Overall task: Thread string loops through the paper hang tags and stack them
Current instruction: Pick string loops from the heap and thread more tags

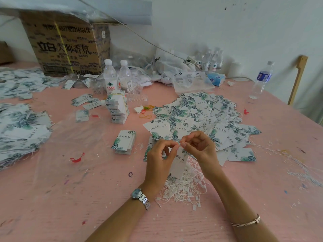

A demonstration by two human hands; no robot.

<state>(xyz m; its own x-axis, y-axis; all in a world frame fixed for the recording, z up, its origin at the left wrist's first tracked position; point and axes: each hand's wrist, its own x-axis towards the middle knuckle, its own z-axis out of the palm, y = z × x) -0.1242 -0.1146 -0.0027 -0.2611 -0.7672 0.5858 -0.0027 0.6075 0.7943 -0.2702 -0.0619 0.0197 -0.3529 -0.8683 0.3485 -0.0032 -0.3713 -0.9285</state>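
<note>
While the pink table [87,198] is covered at its middle by a heap of leaf-printed hang tags [201,116], a tangle of white string loops [183,189] is seen just nearer the person. A squared stack of tags [125,142] is set left of the heap. Over the tangle, a single hang tag [180,161] is pinched at its top by the left hand [159,159] and the right hand [199,147]; whether string is caught there cannot be told.

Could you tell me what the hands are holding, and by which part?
The left hand and right hand both pinch one tag at its top end; whether they also hold a string cannot be told.
</note>
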